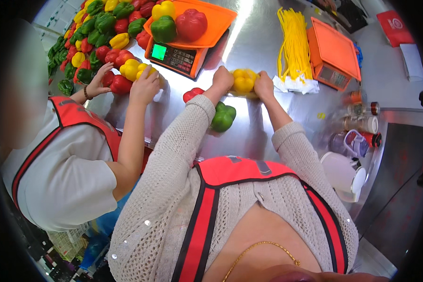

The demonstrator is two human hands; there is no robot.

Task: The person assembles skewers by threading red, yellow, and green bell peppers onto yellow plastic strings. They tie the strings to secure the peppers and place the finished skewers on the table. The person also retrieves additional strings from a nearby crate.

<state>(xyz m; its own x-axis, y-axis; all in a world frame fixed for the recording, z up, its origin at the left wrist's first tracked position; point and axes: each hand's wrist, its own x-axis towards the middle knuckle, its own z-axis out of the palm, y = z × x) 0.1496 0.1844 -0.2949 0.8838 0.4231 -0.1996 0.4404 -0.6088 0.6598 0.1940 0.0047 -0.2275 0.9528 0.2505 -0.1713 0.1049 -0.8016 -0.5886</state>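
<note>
A yellow bell pepper (244,80) sits between my two hands over the metal table. My left hand (223,79) is closed at its left side, my right hand (263,85) closed at its right. A thin pale yellowish strip runs below the pepper from hand to hand; what it is, I cannot make out. Nearer to me lies a green bell pepper (223,117), beside my left sleeve. Partly hidden behind that forearm is a red bell pepper (192,94).
At left, a co-worker's hands touch red peppers (121,84) and yellow peppers (129,69) before a mixed pile (100,29). An orange scale (192,66) carries three peppers. Rightward lie yellow mesh strips (293,44), another orange scale (334,49), bottles (362,124) and a jug (339,171).
</note>
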